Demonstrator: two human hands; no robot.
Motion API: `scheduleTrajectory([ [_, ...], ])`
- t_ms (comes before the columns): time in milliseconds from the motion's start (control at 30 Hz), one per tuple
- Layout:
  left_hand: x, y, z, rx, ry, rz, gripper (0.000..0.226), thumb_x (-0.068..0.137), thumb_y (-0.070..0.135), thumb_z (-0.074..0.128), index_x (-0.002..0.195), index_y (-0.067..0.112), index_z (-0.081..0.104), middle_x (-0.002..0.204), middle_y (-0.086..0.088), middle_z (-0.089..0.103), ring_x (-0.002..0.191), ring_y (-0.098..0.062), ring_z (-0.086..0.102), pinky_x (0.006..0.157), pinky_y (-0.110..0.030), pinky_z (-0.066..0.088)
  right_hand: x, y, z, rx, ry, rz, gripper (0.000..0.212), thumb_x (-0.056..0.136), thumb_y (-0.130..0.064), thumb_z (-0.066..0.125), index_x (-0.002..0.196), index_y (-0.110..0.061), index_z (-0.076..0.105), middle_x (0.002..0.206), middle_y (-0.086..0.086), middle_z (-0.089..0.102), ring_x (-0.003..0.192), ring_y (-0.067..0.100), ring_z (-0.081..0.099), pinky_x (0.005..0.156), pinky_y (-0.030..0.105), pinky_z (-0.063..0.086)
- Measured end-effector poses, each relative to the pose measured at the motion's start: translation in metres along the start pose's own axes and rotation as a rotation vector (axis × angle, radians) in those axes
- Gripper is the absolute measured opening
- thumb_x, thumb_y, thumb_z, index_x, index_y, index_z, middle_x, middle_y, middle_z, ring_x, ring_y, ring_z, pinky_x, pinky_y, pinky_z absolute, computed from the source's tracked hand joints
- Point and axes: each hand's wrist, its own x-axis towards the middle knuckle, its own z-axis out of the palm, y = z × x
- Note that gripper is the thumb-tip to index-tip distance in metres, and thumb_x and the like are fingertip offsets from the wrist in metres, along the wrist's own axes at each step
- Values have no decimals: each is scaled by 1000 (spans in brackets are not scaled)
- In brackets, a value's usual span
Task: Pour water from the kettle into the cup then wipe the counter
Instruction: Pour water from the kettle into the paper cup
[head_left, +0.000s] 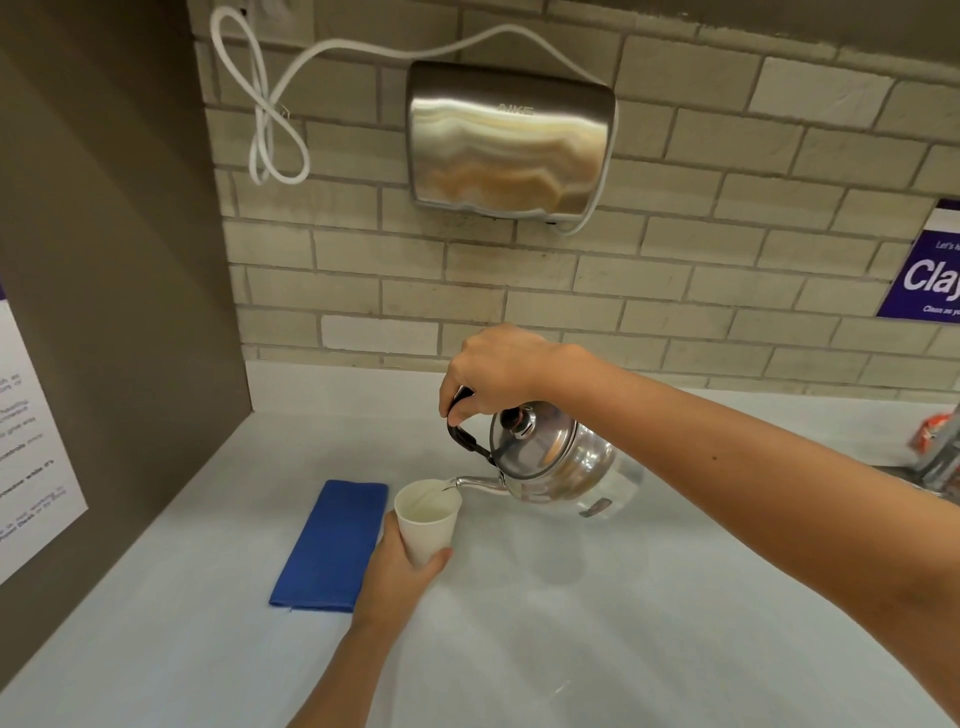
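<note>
— Steel catches our eye first: the stainless kettle (550, 457) hangs tilted above the desk (571, 623), its spout dipped over the rim of the white paper cup (427, 519). Where do we stand with the job?

— In the pouring step, we judge. Our right hand (493, 371) is wrapped tight around the black handle at the top of the kettle, holding it clear of the desk. Our left hand (402, 566) is clasped around the lower part of the cup, which sits just below and to the left of the right hand.

— Is water actually running?

— The spout tip is at the cup's mouth and something pale shows inside, but we cannot make out a stream for certain, nor how full the cup is.

— And the wiping?

— Not begun, as far as we can see. The folded blue cloth (332, 545) lies flat on the desk just to the left of the left hand, untouched by either hand. No puddle is plain on the desk, though its surface is pale and glossy, so small spills would be hard for us to spot.

— So what is left?

— Finish the pour, set the kettle and cup down, then take up the cloth and wipe the desk.
</note>
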Motion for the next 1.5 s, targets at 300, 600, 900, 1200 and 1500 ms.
scheduleTrajectory([
  [300, -1, 1, -1, -5, -2, -4, 79, 70, 34, 77, 133, 16, 33, 123, -8, 56, 108, -25, 56, 89, -41, 52, 0, 0, -1, -17, -4, -4, 23, 85, -45, 57, 104, -35, 66, 91, -7, 71, 69, 9, 45, 48, 22, 30],
  [600, -1, 1, -1, -14, -5, -6, 78, 69, 34, 78, 131, 17, 34, 120, -7, 57, 106, -26, 57, 87, -42, 53, 1, 0, -1, -25, -4, -8, 23, 85, -46, 57, 104, -36, 66, 92, -8, 71, 71, 8, 46, 50, 24, 31],
  [900, 0, 0, -1, -26, -10, 1, 77, 69, 33, 79, 130, 18, 34, 119, -6, 57, 103, -22, 55, 84, -37, 52, 1, -1, -3, -10, -9, 1, 23, 86, -45, 57, 105, -35, 66, 93, -7, 71, 71, 9, 46, 56, 26, 35],
  [1200, 0, -1, 0, -20, 2, 10, 76, 69, 33, 79, 129, 17, 36, 119, -7, 58, 104, -23, 57, 84, -36, 52, 2, -2, -2, -16, -8, -1, 23, 85, -45, 57, 105, -35, 66, 89, -7, 71, 68, 9, 46, 49, 23, 31],
  [1500, 0, 0, -1, -14, -6, 6, 82, 68, 35, 79, 133, 17, 32, 124, -7, 56, 109, -25, 55, 90, -41, 52, 3, -2, -4, -16, -10, 3, 22, 85, -45, 58, 103, -35, 67, 91, -8, 71, 70, 8, 45, 48, 23, 30],
])
